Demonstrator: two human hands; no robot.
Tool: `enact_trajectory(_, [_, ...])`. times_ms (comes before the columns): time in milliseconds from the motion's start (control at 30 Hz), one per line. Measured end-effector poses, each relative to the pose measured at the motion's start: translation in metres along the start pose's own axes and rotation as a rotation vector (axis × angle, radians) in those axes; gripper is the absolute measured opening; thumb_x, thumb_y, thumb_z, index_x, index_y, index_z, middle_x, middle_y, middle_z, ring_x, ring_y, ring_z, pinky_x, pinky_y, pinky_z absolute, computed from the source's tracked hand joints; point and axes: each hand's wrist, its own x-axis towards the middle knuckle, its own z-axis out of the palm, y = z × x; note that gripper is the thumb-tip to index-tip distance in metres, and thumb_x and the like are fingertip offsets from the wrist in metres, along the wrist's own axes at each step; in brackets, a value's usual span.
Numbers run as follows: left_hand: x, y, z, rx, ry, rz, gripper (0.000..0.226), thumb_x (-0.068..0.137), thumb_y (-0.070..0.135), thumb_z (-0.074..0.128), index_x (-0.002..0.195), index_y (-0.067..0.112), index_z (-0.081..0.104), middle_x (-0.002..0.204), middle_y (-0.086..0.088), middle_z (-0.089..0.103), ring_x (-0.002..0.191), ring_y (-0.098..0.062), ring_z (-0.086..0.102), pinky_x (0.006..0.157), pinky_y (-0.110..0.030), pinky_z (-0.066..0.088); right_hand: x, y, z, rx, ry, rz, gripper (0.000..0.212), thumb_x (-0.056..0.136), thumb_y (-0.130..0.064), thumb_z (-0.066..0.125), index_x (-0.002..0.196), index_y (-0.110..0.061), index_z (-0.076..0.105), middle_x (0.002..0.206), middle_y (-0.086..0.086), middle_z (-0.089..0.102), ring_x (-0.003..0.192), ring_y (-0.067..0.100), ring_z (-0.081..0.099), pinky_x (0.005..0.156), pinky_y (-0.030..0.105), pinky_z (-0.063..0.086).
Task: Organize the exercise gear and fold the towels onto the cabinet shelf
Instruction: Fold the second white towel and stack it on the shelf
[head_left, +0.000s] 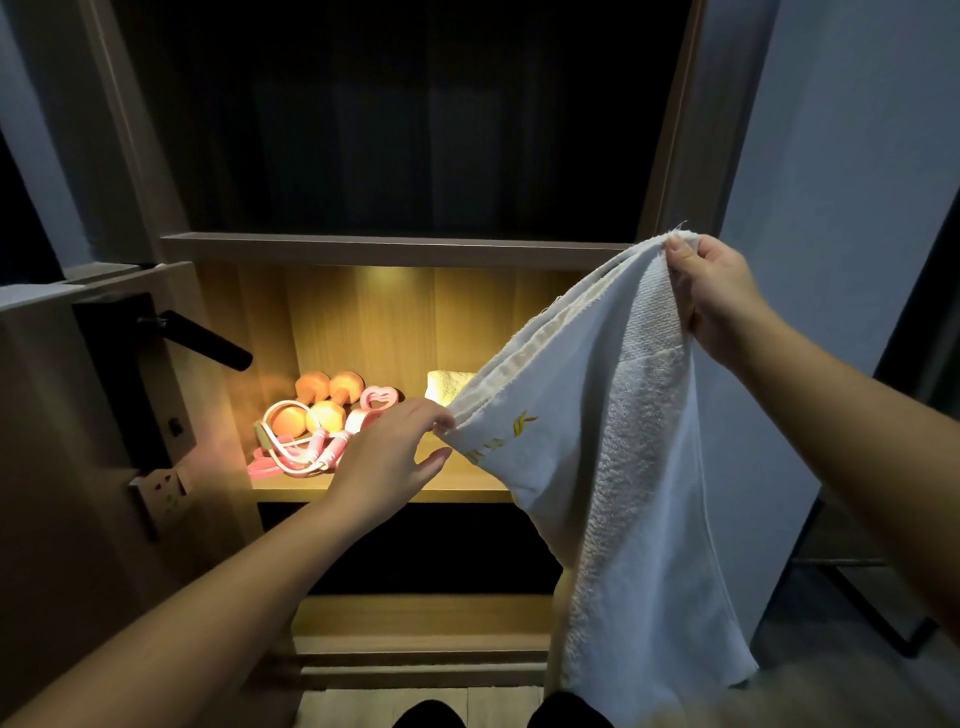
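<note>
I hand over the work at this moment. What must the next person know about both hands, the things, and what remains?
Right hand grips the white towel at its upper corner. Left hand pinches its lower corner; the rest hangs before the cabinet.
On the lit shelf: orange dumbbells, pink rope and pink heart-shaped piece at left, folded towel further right.
Done: gear and one towel are on the shelf.
Left: fold the held towel and put it there.
</note>
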Motion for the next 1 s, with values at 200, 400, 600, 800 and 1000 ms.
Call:
enact_trajectory(200, [0.012, 0.001, 0.007, 0.028, -0.008, 0.007, 0.018, 0.084, 0.022, 0.075, 0.098, 0.027, 0.067, 0.095, 0.02, 0.056, 0.088, -0.004, 0.053, 0.071, -0.019, 0.047, -0.001, -0.001, 0.0, 0.011, -0.009, -0.009, 0.017, 0.101, -0.025, 0.052, 0.088, -0.015, 0.059, 0.082, 0.002, 0.064, 0.07, 0.01, 0.064, 0.06, 0.024, 0.055])
enact_trajectory(400, [0.017, -0.011, -0.003, 0.061, -0.035, -0.014, 0.011, 0.091, 0.022, 0.066, 0.09, 0.029, 0.057, 0.089, 0.01, 0.058, 0.082, -0.013, 0.049, 0.067, -0.033, 0.046, 0.006, 0.007, -0.015, -0.032, 0.055, 0.005, 0.019, 0.1, -0.025, 0.053, 0.083, -0.017, 0.057, 0.082, 0.002, 0.063, 0.072, 0.012, 0.062, 0.066, 0.028, 0.053])
enact_trajectory(600, [0.023, -0.019, -0.042, -0.021, -0.092, 0.006, 0.02, 0.093, 0.02, 0.063, 0.09, 0.032, 0.047, 0.075, 0.017, 0.056, 0.067, -0.006, 0.053, 0.055, -0.028, 0.038, 0.005, 0.032, -0.03, -0.195, 0.043, 0.068, 0.016, 0.099, -0.033, 0.054, 0.092, -0.021, 0.061, 0.099, 0.004, 0.063, 0.093, 0.02, 0.061, 0.077, 0.032, 0.051])
enact_trajectory(800, [0.038, -0.015, -0.072, 0.141, -0.24, 0.086, 0.027, 0.084, 0.034, 0.074, 0.093, 0.025, 0.05, 0.077, 0.017, 0.053, 0.072, -0.02, 0.054, 0.061, -0.033, 0.042, 0.006, 0.036, -0.029, -0.257, -0.017, 0.034, 0.016, 0.098, -0.035, 0.055, 0.095, -0.023, 0.064, 0.098, -0.001, 0.065, 0.09, 0.015, 0.061, 0.074, 0.028, 0.052])
enact_trajectory(1000, [0.08, -0.007, -0.113, 0.355, -0.205, 0.049, 0.014, 0.088, 0.031, 0.068, 0.085, 0.021, 0.058, 0.088, 0.008, 0.056, 0.093, -0.019, 0.048, 0.085, -0.039, 0.037, 0.016, 0.035, -0.036, -0.317, -0.077, -0.003, 0.015, 0.097, -0.033, 0.058, 0.088, -0.021, 0.063, 0.09, -0.003, 0.063, 0.086, 0.014, 0.057, 0.075, 0.031, 0.049])
